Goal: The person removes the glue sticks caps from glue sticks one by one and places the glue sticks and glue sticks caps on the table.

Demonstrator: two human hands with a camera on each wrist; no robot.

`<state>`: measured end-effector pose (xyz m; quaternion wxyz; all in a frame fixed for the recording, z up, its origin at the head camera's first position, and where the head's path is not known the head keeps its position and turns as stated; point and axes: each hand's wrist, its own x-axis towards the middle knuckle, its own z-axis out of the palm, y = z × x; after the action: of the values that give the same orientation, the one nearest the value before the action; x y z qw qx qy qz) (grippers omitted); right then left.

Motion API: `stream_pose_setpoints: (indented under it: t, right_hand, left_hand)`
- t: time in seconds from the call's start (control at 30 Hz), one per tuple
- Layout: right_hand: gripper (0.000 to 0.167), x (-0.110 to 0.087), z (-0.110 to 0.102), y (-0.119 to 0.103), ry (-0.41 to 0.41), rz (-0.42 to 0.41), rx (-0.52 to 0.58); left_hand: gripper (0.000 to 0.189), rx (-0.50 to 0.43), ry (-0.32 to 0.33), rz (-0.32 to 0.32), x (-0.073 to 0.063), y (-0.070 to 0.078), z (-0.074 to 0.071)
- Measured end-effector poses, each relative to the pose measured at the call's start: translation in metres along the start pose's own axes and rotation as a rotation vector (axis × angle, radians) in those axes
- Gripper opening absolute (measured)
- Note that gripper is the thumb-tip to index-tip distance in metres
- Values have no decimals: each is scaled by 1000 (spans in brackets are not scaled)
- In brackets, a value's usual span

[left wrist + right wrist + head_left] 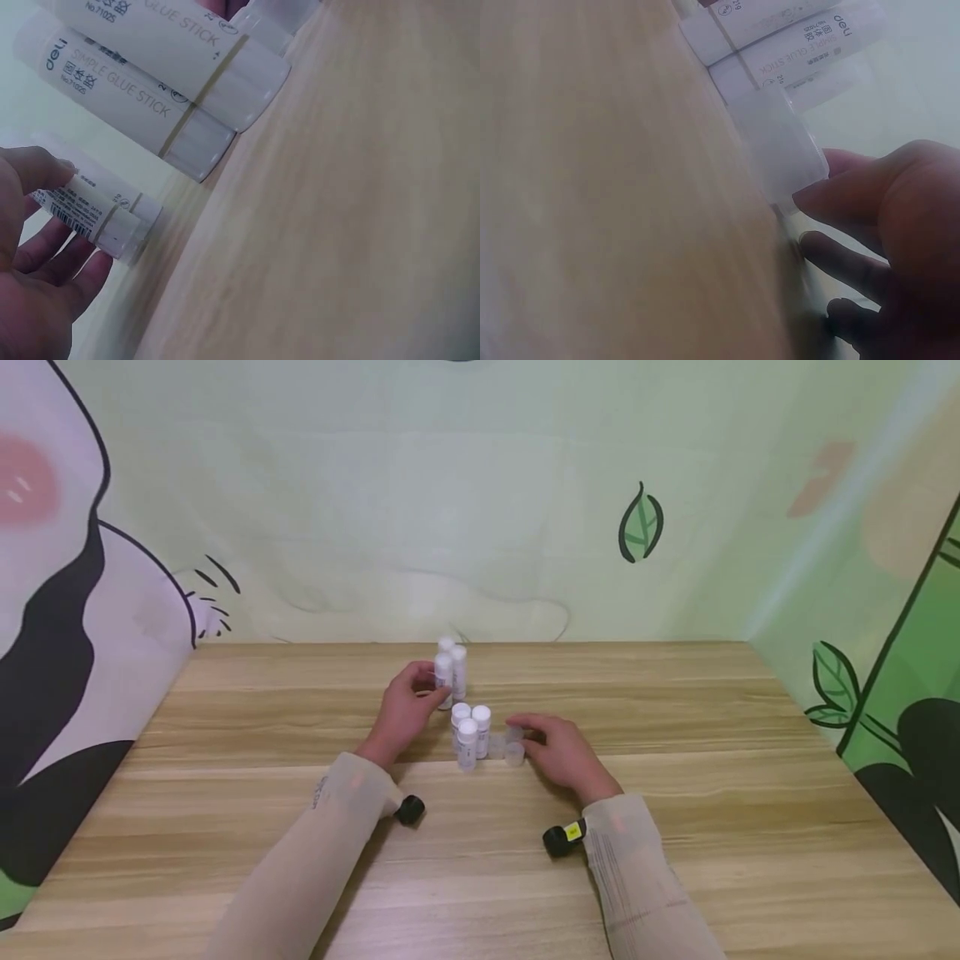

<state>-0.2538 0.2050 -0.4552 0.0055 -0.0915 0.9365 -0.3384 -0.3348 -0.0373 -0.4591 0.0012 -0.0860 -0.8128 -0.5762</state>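
My left hand [402,710] holds a white glue stick [443,670] upright at the back, thumb on the near side and fingers beyond it. Two more glue sticks [459,675] stand close against it. Nearer to me, a cluster of three upright glue sticks [467,748] stands on the table; their labels read "Simple Glue Stick" in the left wrist view. To the right of this cluster, my right hand [564,750] pinches small translucent plastic cups [780,146] between thumb and index finger. One cup [514,754] sits in front of the thumb; the fingers partly hide those behind.
The wood-grain table [480,868] reaches to a pale green printed backdrop [480,527] at the back and sides. Both wrists carry a small black camera [409,810] below the sleeve cuffs.
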Motion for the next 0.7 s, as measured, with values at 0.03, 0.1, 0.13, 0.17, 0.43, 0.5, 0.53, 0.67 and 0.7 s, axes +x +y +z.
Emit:
stream_pose_setpoints:
  t: [0.03,0.1,0.13,0.17,0.43,0.5,0.53,0.67,0.7]
  right_hand:
    - [34,0,0,0,-2,-7,0]
    - [35,0,-1,-1,-10,-14,3]
    - [36,0,-1,-1,-16,-19,2]
    - [37,-1,-2,-2,-24,-24,0]
    - [41,-4,-12,-3,-3,11,36]
    - [40,-5,-15,-8,36,3,61]
    - [39,-5,-17,-11,55,-9,70]
    - [36,-5,-23,-29,123,-85,72]
    - [35,-6,-23,-34,137,-108,70]
  left_hand:
    - [36,0,1,2,-2,1,-1]
    - [35,-4,10,6,-5,3,-4]
    - [35,-9,15,12,-7,4,-5]
    - [35,-15,21,18,-9,4,-7]
    - [35,-29,7,39,-31,10,-17]
    - [35,-29,-4,48,-38,11,-19]
    - [35,-31,-5,56,-41,12,-20]
    - [35,-25,-13,86,-53,15,-24]
    - [35,-25,-14,94,-56,16,-24]
